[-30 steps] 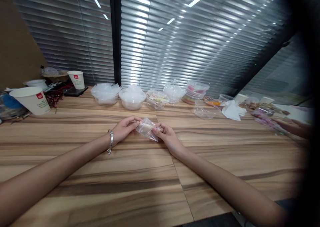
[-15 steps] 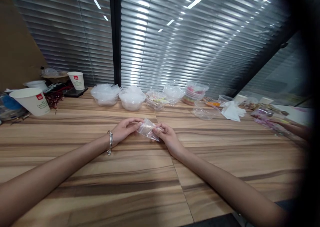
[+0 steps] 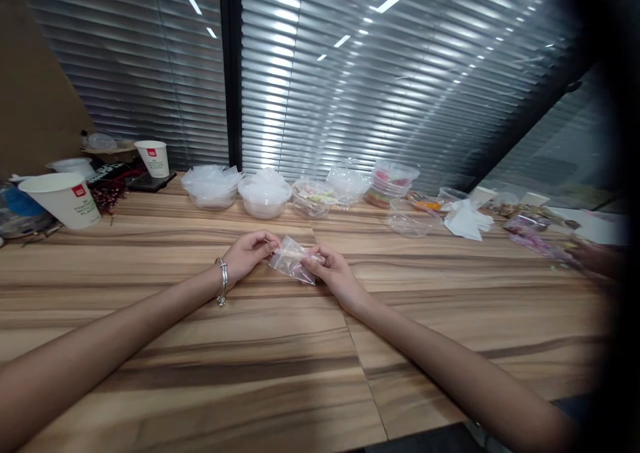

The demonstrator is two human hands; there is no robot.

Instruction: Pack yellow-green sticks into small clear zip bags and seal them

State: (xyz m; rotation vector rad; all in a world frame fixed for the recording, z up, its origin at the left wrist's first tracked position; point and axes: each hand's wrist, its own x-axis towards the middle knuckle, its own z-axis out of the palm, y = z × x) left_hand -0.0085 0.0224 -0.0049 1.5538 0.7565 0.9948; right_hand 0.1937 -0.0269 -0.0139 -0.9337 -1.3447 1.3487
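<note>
A small clear zip bag [image 3: 290,261] is held just above the wooden table [image 3: 240,373], with something pale inside that I cannot make out. My left hand [image 3: 250,254], with a silver bracelet at its wrist, pinches the bag's left edge between thumb and fingers. On the other side my right hand [image 3: 331,270] grips the bag's right part, the thumb pressed on top. The right fingers under the bag are partly hidden.
Along the blinds stand plastic bowls [image 3: 265,200], stacked tubs [image 3: 393,180], a clear lid [image 3: 413,221] and crumpled tissue [image 3: 467,220]. Paper cups [image 3: 63,200] are at the left. At the far right, another person's hand [image 3: 595,256] is near purple material [image 3: 535,236].
The bag has shifted slightly left and lies flatter, showing more of its front. My left hand has drawn a little left; my right hand stays nearly in place.
</note>
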